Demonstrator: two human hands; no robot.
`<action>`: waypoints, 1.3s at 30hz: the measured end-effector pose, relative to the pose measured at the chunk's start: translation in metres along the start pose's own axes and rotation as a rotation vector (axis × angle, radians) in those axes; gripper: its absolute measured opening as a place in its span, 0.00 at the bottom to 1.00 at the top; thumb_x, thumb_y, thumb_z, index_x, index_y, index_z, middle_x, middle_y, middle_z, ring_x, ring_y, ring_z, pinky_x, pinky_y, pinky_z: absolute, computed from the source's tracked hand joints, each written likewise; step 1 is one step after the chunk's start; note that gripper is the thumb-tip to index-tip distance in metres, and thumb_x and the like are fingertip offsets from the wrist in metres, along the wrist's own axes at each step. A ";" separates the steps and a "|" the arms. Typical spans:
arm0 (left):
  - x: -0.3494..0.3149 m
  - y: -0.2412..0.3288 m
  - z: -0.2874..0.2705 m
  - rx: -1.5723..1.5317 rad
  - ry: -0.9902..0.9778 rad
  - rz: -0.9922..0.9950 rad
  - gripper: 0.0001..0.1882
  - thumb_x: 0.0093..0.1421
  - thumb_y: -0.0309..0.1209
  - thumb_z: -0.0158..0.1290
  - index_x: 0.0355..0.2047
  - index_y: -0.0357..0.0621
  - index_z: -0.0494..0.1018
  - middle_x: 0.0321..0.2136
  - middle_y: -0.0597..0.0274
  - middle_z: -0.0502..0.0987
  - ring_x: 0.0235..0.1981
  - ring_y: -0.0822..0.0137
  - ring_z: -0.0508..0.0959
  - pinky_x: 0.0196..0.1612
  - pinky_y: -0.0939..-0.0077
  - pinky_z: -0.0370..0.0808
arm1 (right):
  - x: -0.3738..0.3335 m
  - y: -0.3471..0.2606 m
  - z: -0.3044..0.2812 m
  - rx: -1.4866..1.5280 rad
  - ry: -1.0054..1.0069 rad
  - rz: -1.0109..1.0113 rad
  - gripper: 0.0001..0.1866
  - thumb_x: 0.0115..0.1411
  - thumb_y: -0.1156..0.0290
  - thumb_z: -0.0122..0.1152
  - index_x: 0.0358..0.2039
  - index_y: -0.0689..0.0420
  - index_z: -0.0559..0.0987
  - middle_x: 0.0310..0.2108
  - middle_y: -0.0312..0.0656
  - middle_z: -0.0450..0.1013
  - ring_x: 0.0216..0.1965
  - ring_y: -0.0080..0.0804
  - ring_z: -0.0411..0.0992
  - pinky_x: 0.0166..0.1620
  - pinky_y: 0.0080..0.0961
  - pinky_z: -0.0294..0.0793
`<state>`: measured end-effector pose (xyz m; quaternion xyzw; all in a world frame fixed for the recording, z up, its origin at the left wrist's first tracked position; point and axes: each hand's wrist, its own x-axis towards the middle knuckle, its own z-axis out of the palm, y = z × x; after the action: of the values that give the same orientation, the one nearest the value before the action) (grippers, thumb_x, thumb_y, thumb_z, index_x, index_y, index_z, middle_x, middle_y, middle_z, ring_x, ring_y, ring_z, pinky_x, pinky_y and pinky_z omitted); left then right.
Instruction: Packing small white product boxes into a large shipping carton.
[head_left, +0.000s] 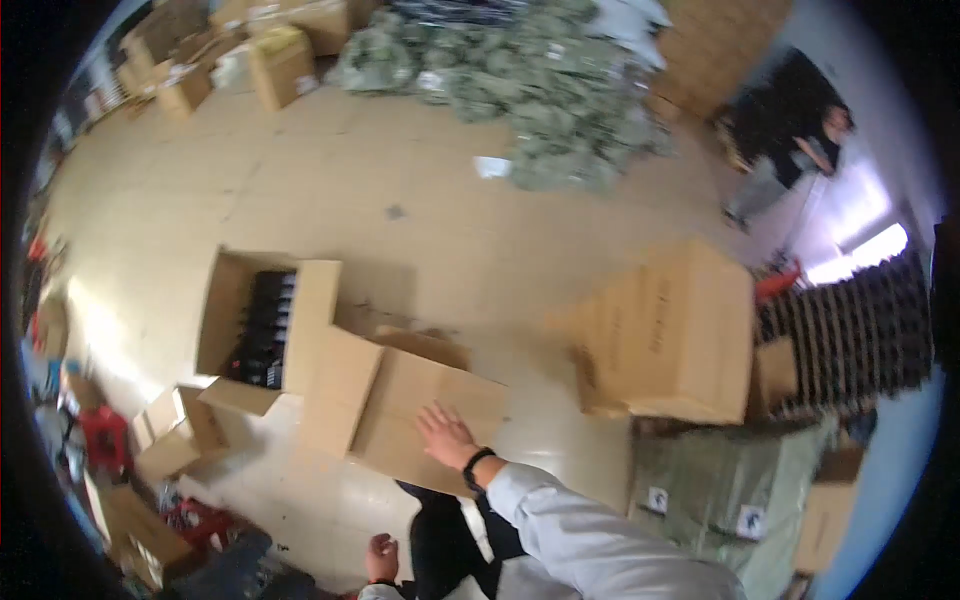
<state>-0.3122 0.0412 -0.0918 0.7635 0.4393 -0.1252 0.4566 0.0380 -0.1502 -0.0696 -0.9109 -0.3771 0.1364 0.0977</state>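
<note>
- right hand is seen lower centre of the frame, fingers spread flat, nothing gripped, laid on or just over a flap of an open cardboard box
- black wristband is worn on that wrist, w/ a light grey sleeve running to the bottom edge
- left hand is spotted at the bottom edge, curled, apart from the box; can't tell if anything is held
- 2nd open box, left of centre, is packed w/ dark bottles
- closed carton is set right of centre, beside green sacks at lower right
- heap of greenish bundles is piled at top centre
- another person is seen at upper right, well apart
</note>
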 end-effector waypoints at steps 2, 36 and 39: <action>0.043 -0.020 0.060 -0.014 -0.139 0.091 0.20 0.58 0.34 0.65 0.49 0.38 0.76 0.42 0.48 0.83 0.43 0.59 0.84 0.46 0.65 0.80 | 0.009 0.078 0.052 0.098 0.096 0.002 0.37 0.57 0.47 0.68 0.63 0.52 0.73 0.68 0.44 0.64 0.72 0.48 0.56 0.71 0.59 0.52; 0.277 0.270 0.009 0.628 0.388 0.499 0.37 0.47 0.26 0.61 0.61 0.47 0.67 0.57 0.46 0.68 0.58 0.45 0.69 0.59 0.48 0.69 | -0.232 0.131 0.088 0.021 -0.370 0.407 0.43 0.52 0.63 0.73 0.67 0.59 0.65 0.73 0.57 0.49 0.73 0.57 0.50 0.71 0.56 0.54; 0.267 0.236 0.072 0.751 0.166 0.804 0.28 0.53 0.32 0.57 0.58 0.50 0.73 0.56 0.51 0.71 0.62 0.49 0.68 0.68 0.44 0.61 | -0.223 0.129 0.107 0.216 -0.466 0.453 0.43 0.51 0.68 0.72 0.67 0.60 0.64 0.73 0.59 0.47 0.72 0.61 0.51 0.70 0.54 0.59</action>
<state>0.0439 0.0856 -0.1511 0.9886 0.0731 -0.0283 0.1286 -0.0631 -0.3912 -0.1673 -0.9003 -0.1606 0.3981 0.0719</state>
